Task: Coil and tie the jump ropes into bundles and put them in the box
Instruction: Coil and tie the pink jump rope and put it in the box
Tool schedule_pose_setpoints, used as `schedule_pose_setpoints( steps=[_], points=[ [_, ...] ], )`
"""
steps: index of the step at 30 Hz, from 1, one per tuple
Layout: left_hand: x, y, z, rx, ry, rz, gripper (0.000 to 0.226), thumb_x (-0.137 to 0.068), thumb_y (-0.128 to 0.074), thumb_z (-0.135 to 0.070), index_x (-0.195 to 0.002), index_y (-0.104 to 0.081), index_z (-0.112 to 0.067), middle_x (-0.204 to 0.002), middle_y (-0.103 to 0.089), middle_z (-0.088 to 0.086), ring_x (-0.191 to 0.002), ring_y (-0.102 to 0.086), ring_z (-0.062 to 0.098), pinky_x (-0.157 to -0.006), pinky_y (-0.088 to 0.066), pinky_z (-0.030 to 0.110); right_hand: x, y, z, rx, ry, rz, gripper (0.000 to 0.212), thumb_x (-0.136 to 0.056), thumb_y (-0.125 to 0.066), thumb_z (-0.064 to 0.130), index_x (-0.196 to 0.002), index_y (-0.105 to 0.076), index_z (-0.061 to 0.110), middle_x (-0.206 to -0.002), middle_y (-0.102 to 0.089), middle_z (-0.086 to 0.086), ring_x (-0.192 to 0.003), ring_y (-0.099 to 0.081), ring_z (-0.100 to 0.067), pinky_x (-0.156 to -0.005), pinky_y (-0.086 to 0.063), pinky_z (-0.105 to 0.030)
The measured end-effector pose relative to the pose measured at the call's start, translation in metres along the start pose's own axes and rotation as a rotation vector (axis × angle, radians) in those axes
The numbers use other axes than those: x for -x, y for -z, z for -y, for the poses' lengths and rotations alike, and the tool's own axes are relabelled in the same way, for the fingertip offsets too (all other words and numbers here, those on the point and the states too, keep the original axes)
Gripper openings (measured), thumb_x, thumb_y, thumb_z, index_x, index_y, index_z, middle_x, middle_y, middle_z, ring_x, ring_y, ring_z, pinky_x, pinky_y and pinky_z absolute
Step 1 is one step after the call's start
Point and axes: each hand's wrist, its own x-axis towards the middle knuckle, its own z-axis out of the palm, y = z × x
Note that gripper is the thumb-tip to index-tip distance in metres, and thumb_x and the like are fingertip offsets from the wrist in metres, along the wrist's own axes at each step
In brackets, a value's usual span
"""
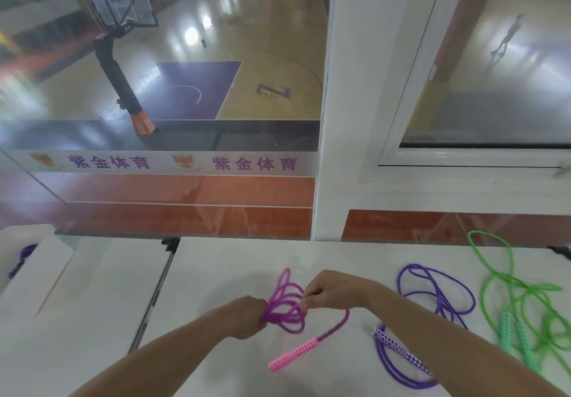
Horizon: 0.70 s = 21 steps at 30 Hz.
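A magenta jump rope is gathered into several loops above the white table. My left hand grips the bundle at its left end. My right hand pinches a strand of the same rope at the bundle's right side. The rope's free end runs down to a pink handle lying on the table. The white box stands at the far left with a purple rope inside it.
A loose purple rope with patterned handles lies right of my right arm. A green rope with green handles sprawls at the far right. A glass wall overlooking a basketball court rises behind the table.
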Motion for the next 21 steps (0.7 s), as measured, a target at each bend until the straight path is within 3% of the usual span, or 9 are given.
schedule_pose_setpoints(
  steps=[3, 6, 10, 13, 16, 19, 21],
  points=[
    [0.013, 0.006, -0.025, -0.130, -0.191, 0.057, 0.026, -0.103, -0.044, -0.030, -0.115, -0.058, -0.012, -0.106, -0.068, 0.014, -0.098, -0.064, 0.033, -0.083, -0.048, 0.037, -0.006, 0.008, 0.000, 0.051, 0.060, -0.047, 0.020, -0.096, -0.065, 0.031, -0.102, -0.079, 0.018, -0.067, -0.065, 0.028, -0.062, -0.057, 0.009, -0.063, -0.039, -0.007],
    [0.029, 0.017, -0.043, -0.146, -0.371, 0.001, 0.026, -0.103, -0.046, -0.035, -0.112, -0.057, -0.014, -0.099, -0.067, 0.012, -0.091, -0.063, 0.032, -0.082, -0.050, 0.039, -0.009, 0.011, -0.009, 0.028, 0.075, -0.107, 0.016, -0.094, -0.068, 0.032, -0.099, -0.079, 0.022, -0.079, -0.071, 0.022, -0.071, -0.061, 0.006, -0.075, -0.044, -0.016],
    [0.055, 0.036, -0.057, 0.147, -0.479, -0.122, 0.022, -0.102, -0.050, -0.037, -0.094, -0.056, -0.017, -0.079, -0.055, -0.005, -0.069, -0.050, 0.012, -0.070, -0.044, 0.028, -0.007, 0.008, -0.030, -0.252, 0.098, -0.026, 0.015, -0.091, -0.071, 0.032, -0.093, -0.080, 0.020, -0.075, -0.069, 0.010, -0.065, -0.056, -0.005, -0.071, -0.046, -0.026],
    [0.058, 0.047, -0.054, 0.579, -0.266, -0.280, 0.017, -0.100, -0.055, -0.032, -0.085, -0.054, -0.024, -0.067, -0.053, -0.009, -0.056, -0.047, 0.001, -0.058, -0.042, 0.019, -0.006, 0.000, -0.046, -0.615, 0.108, 0.024, 0.024, -0.084, -0.076, 0.038, -0.092, -0.076, 0.016, -0.068, -0.059, 0.006, -0.060, -0.051, -0.007, -0.061, -0.046, -0.021],
    [0.040, 0.057, -0.041, 0.869, 0.043, -0.435, 0.019, -0.101, -0.054, -0.027, -0.083, -0.054, -0.021, -0.066, -0.060, -0.003, -0.052, -0.052, 0.004, -0.054, -0.045, 0.019, -0.008, -0.014, -0.043, -0.485, 0.023, -0.074, 0.029, -0.103, -0.050, 0.031, -0.101, -0.067, 0.007, -0.062, -0.038, 0.004, -0.053, -0.031, -0.011, -0.052, -0.030, -0.024],
    [0.015, 0.052, -0.022, 0.719, 0.178, -0.426, 0.021, -0.103, -0.048, -0.027, -0.084, -0.052, -0.017, -0.074, -0.063, 0.003, -0.060, -0.058, 0.014, -0.059, -0.045, 0.028, -0.011, -0.025, -0.021, -0.141, -0.018, -0.100, 0.027, -0.105, -0.042, 0.028, -0.098, -0.066, 0.019, -0.068, -0.047, 0.008, -0.056, -0.043, -0.010, -0.055, -0.035, -0.023],
    [0.000, 0.041, -0.012, 0.439, 0.232, -0.393, 0.018, -0.103, -0.043, -0.027, -0.096, -0.053, -0.013, -0.093, -0.068, 0.010, -0.081, -0.065, 0.027, -0.066, -0.043, 0.031, -0.012, -0.024, -0.010, 0.194, 0.040, -0.085, 0.026, -0.105, -0.042, 0.032, -0.100, -0.065, 0.021, -0.083, -0.057, 0.007, -0.079, -0.057, -0.015, -0.070, -0.042, -0.026]
  ],
)
